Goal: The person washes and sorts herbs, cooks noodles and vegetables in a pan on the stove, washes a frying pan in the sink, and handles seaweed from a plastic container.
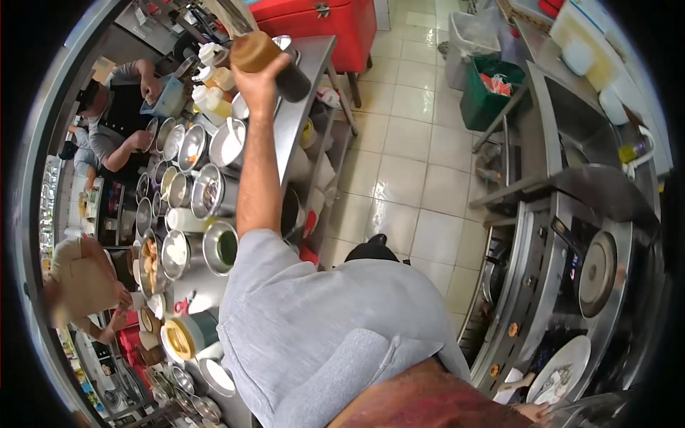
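Note:
My left hand reaches out over the steel counter, closed around a bottle with a brown-orange end. A dark cylinder shows beside the hand. At the bottom right, part of my right hand shows near the rim of a pale pan, its fingers mostly hidden. Something like a light handle sticks out from that pan. White-topped squeeze bottles stand left of my left hand.
Metal bowls of ingredients crowd the counter. People work across it. A red cooler stands ahead, with a green bin beyond the tiled aisle. Stove and sink line the right side.

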`<control>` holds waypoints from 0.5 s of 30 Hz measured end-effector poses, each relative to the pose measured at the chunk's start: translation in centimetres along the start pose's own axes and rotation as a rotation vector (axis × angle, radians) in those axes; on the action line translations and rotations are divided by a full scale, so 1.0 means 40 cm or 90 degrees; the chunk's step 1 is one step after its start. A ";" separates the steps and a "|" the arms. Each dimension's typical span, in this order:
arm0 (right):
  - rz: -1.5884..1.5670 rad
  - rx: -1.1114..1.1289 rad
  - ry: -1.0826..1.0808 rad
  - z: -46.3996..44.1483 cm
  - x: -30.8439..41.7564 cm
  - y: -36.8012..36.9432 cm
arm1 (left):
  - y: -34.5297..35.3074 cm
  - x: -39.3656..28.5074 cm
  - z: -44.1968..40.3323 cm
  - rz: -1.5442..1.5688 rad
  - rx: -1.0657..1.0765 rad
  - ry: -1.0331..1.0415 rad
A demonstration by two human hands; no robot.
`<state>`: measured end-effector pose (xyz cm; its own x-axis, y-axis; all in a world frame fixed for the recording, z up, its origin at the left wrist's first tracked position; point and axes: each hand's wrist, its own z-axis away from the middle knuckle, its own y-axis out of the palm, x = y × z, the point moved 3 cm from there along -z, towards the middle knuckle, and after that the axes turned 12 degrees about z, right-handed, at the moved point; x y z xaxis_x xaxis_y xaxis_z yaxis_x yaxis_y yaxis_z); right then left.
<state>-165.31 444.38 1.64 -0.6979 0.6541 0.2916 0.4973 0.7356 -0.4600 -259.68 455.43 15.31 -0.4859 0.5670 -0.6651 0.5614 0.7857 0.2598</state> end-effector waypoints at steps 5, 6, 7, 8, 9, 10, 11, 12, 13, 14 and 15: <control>0.112 0.011 0.120 0.181 0.046 -0.165 | -0.141 0.194 -0.348 0.033 -0.075 0.175; 0.126 0.016 0.133 0.203 0.049 -0.186 | -0.165 0.250 -0.404 0.055 -0.075 0.188; 0.142 0.025 0.147 0.222 0.047 -0.201 | -0.184 0.294 -0.443 0.006 -0.122 0.180; 0.153 0.030 0.158 0.238 0.043 -0.217 | -0.199 0.338 -0.474 0.010 -0.116 0.177; 0.166 0.037 0.169 0.252 0.034 -0.232 | -0.215 0.393 -0.498 -0.080 -0.125 0.176; 0.177 0.043 0.177 0.260 0.027 -0.243 | -0.212 0.421 -0.514 -0.169 -0.132 0.176; 0.185 0.052 0.186 0.267 0.008 -0.256 | -0.218 0.446 -0.520 -0.236 -0.138 0.171; 0.198 0.065 0.196 0.267 -0.023 -0.272 | -0.197 0.469 -0.527 -0.212 -0.114 0.168; 0.208 0.077 0.206 0.263 -0.055 -0.277 | -0.189 0.483 -0.517 -0.316 -0.140 0.130; 0.210 0.101 0.213 0.252 -0.088 -0.273 | -0.222 0.525 -0.520 -0.370 -0.150 0.108; 0.247 0.118 0.219 0.247 -0.142 -0.301 | -0.185 0.549 -0.509 -0.518 -0.081 0.204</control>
<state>-172.42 430.07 -2.77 -0.2573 0.9141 0.3135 0.5637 0.4055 -0.7196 -288.15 467.11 13.03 -0.8776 -0.1530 -0.4543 -0.1100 0.9867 -0.1198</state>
